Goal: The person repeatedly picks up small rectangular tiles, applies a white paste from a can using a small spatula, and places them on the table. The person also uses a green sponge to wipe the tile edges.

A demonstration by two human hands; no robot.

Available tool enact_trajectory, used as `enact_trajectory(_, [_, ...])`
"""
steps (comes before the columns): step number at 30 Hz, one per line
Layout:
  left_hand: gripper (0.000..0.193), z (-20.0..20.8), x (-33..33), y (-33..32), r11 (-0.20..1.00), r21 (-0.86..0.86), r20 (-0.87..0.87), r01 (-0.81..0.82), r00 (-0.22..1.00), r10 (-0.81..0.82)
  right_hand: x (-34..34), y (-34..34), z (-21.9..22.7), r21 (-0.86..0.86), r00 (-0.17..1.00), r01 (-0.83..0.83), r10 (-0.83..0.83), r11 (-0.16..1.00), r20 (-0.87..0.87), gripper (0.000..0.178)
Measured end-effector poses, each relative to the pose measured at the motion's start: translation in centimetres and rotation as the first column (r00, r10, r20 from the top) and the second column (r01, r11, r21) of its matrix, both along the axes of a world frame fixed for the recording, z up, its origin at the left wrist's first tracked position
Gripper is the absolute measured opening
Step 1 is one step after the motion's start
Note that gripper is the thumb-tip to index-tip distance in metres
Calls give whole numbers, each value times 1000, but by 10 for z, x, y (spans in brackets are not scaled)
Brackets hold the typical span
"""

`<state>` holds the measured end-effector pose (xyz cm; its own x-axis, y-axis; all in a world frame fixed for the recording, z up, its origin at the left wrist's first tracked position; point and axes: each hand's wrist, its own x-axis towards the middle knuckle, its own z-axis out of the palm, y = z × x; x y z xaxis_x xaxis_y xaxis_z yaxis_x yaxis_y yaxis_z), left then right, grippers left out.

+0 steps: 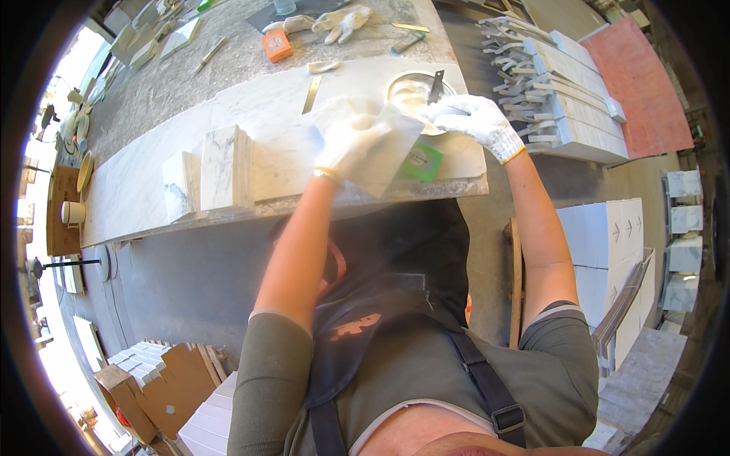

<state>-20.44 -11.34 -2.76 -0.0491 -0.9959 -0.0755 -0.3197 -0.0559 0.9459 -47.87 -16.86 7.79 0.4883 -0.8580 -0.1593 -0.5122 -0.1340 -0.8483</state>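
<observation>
My gloved left hand (353, 144) is closed on a thin pale marble tile (397, 144), held tilted above the bench; both are smeared by motion. My gloved right hand (475, 123) reaches over the near rim of a round bowl of white paste (411, 93), its fingers drawn together. Whatever is between them is hidden. Close by those fingers, a dark putty knife (436, 85) stands up at the bowl's right side. A green square box or pad (423, 162) lies beneath the tile's right edge. Left of my left hand stand stacked marble tiles (226, 169) and a smaller marble stack (178, 186).
A long marble slab (137, 178) covers the bench front. Farther back lie a metal strip (312, 93), an orange box (277, 46) and white gloves (342, 23). Strapped white tile packs (574, 99) stand right of the bench. White cartons (601, 232) are by my right elbow.
</observation>
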Motion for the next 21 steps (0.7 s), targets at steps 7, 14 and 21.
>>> enact_trajectory(7, [33,3,0,1,1000,0,38,11,999,-11,0,-3,-3,2,1000,2,-2,1000,-3,32])
enact_trajectory(14, [32,2,0,1,1000,27,-8,8,1000,-8,-1,-4,-4,-14,1000,-1,0,1000,-23,33])
enact_trajectory(21, [34,8,-1,2,997,73,3,-4,1000,3,0,-4,0,-35,999,-32,31,999,-37,35])
